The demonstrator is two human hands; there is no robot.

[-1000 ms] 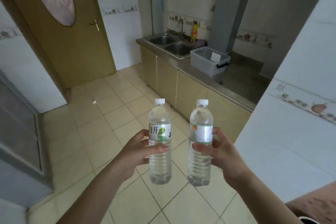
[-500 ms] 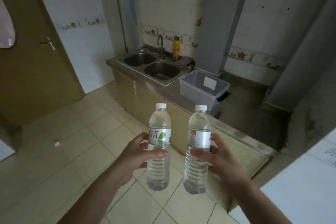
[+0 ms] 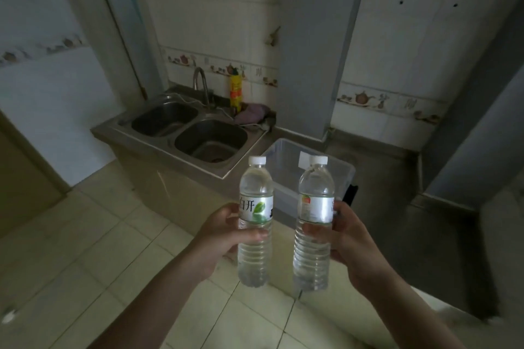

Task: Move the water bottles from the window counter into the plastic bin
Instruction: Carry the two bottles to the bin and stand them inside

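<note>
Left hand (image 3: 219, 238): fingers and thumb curled round the middle of the left bottle, thumb lying across its front just below the label.
Right hand (image 3: 350, 238): fingers and thumb wrapped round the middle of the right bottle, fingertips showing at the label's right edge.
Left bottle (image 3: 255, 224): clear, white cap, label with dark characters and a green leaf; held upright in the air over the floor.
Right bottle (image 3: 313, 225): clear, white cap, white label with a small orange patch; held upright with a slight lean, beside the left bottle, a gap between them.
Plastic bin (image 3: 283, 156): translucent grey, open top, a white sticker on its inner wall and a dark handle clip on its right end; it stands on the table just right of the sink, and both bottle caps overlap it in the head view.
Table (image 3: 382, 193): dark steel top running along the tiled wall, cabinet fronts below.
Sink (image 3: 211, 140): double steel basin, tap behind it.
Yellow bottle (image 3: 236, 91): upright at the wall behind the sink, a purple cloth (image 3: 251, 113) beside it.
Floor (image 3: 85, 249): pale square tiles.
</note>
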